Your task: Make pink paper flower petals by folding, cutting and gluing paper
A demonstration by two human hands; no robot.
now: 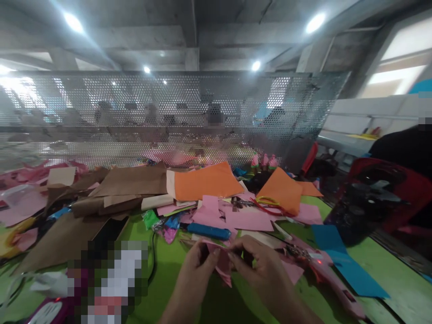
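Both my hands meet low in the middle of the view over the green table (175, 274). My left hand (195, 270) and my right hand (259, 265) pinch a small folded piece of pink paper (223, 265) between thumbs and fingers, one on each side. The paper hangs a little below the fingertips. Just beyond my hands lie a blue stick-shaped thing (209, 231) and flat pink paper sheets (248, 220).
Orange sheets (205, 181) and brown paper (131, 181) are piled at the back before a perforated metal screen (168, 112). A pink glue gun (320, 265) and a blue sheet (347, 265) lie to the right, red-handled scissors (270, 208) further back. A red chair (381, 198) stands at right.
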